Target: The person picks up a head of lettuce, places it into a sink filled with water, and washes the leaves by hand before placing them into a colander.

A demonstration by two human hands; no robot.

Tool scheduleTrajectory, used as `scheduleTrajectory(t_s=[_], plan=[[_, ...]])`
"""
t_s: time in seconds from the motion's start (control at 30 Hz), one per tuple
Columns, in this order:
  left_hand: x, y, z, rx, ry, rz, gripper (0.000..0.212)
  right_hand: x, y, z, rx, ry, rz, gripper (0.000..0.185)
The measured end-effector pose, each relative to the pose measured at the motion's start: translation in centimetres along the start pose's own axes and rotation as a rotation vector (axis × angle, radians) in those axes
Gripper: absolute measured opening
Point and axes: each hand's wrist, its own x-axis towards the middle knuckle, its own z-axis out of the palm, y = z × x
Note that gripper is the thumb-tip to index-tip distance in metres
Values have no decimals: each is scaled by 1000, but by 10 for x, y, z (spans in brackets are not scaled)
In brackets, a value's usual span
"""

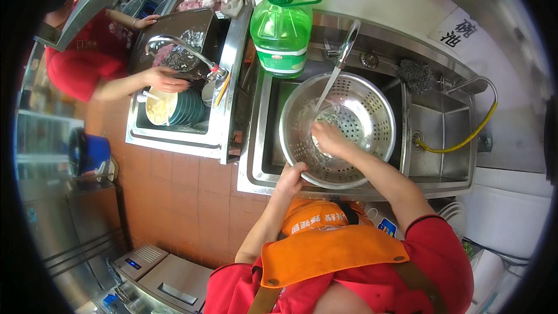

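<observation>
A perforated stainless steel colander (380, 128) rests tilted over the sink basin (271, 157). Water runs into it from a curved chrome faucet (350, 43). My left hand (293, 179) grips the colander's near rim, thumb over the edge. Inside the bowl, my right hand (329, 138) is at the wet inner wall beside the stream, its fingers curled and blurred; whether they hold anything cannot be made out. Small wet bits, some greenish, lie around the fingers.
A large green detergent jug (281, 30) stands behind the basin's left corner. A co-worker's hand (168, 80) is over the left sink, by stacked teal bowls (187, 107) and a dark tray (144, 48). Right are a steel-wool scrubber (415, 76) and a yellow hose (468, 139).
</observation>
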Motion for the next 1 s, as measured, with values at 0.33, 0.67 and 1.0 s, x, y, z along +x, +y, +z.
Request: scheduleTrajectory(t_s=[0.33, 0.67, 1.0], plan=[[5, 7, -3, -22, -20, 57, 48, -30, -8, -3, -1, -46, -275, 49], [2, 7, 10, -19, -51, 78, 47, -12, 2, 31, -267, 117, -87, 50], [-14, 5, 23, 62, -53, 16, 52, -18, 25, -11, -8, 238, 231, 39]])
